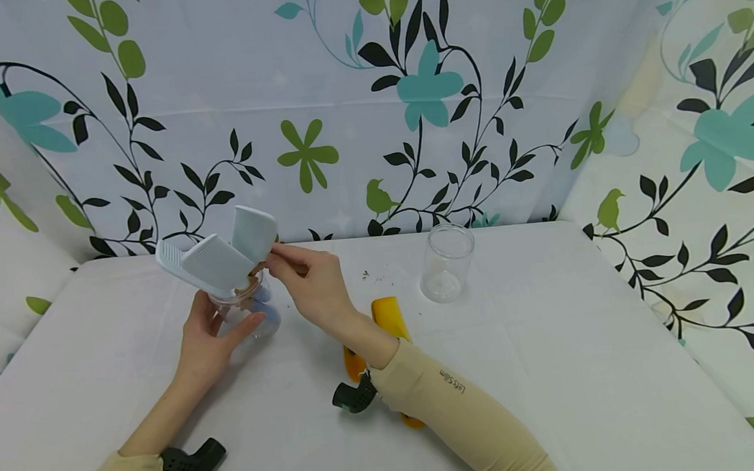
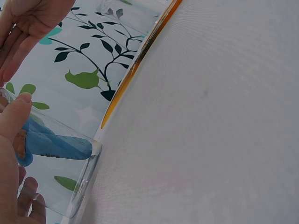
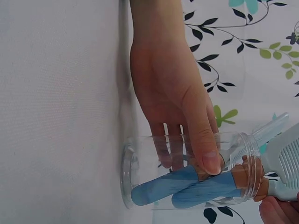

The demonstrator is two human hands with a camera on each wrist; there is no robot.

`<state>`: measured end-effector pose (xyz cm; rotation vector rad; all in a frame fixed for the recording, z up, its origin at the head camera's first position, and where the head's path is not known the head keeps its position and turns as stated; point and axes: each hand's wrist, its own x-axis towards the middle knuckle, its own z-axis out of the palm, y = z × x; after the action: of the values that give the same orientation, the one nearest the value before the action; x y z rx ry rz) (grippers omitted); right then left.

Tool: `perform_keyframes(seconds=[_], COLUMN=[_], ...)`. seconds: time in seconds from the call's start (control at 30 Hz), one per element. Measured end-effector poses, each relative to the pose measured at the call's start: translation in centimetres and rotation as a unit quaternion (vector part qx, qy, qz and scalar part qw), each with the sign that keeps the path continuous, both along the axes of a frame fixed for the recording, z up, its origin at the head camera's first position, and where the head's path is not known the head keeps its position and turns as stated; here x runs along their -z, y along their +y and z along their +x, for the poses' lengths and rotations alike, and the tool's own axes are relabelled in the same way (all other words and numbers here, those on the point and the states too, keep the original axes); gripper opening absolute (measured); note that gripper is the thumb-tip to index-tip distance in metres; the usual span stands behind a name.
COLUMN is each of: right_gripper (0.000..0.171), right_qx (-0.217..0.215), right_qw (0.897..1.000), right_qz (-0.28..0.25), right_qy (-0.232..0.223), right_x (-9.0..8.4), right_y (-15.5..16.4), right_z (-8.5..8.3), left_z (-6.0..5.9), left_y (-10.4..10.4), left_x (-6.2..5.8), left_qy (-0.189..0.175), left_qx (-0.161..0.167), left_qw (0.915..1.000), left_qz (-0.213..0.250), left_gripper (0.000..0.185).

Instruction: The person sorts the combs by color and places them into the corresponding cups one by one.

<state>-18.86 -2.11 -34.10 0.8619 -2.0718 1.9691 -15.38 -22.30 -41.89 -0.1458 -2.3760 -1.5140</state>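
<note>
The left hand point(image 1: 205, 343) curls around a clear plastic jar point(image 3: 187, 170) standing on the white table point(image 1: 554, 369), well in from its edges. Three blue-handled combs point(image 1: 219, 263) stick out of the jar. The right hand point(image 1: 308, 279) pinches one comb at the rim. An empty jar point(image 1: 446, 264) stands well apart to the right, with bare tabletop around it.

In the head view the right forearm covers the middle of the yellow tool point(image 1: 387, 315) lying at six o'clock of the right hand point(image 1: 311, 283), so its shape cannot be told. The combs point(image 1: 219, 259) hide the clear jar's point(image 1: 252, 315) mouth. The left wrist view cuts off the left hand point(image 2: 14, 154) at nine o'clock. The right wrist view crops the comb heads point(image 3: 285, 163) at three o'clock and shows only fingertips point(image 3: 275, 212) at five o'clock.
</note>
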Motion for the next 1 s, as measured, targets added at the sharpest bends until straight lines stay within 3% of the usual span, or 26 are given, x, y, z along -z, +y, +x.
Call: perform_keyframes(seconds=[0.53, 1.0], right_gripper=[0.03, 0.034], right_qx=[0.034, -0.006], right_qw=[0.998, 0.993], right_qz=[0.049, 0.11], right_qy=[-0.015, -0.041], right_x=[0.5, 0.3], right_y=[-0.2, 1.0], right_z=[0.0, 0.8], left_z=[0.1, 0.0], left_y=[0.1, -0.1], left_x=[-0.1, -0.1], left_qy=[0.006, 0.001], left_qx=[-0.002, 0.002], left_qw=[1.0, 1.0], left_qz=[0.006, 0.007], left_gripper=[0.078, 0.08])
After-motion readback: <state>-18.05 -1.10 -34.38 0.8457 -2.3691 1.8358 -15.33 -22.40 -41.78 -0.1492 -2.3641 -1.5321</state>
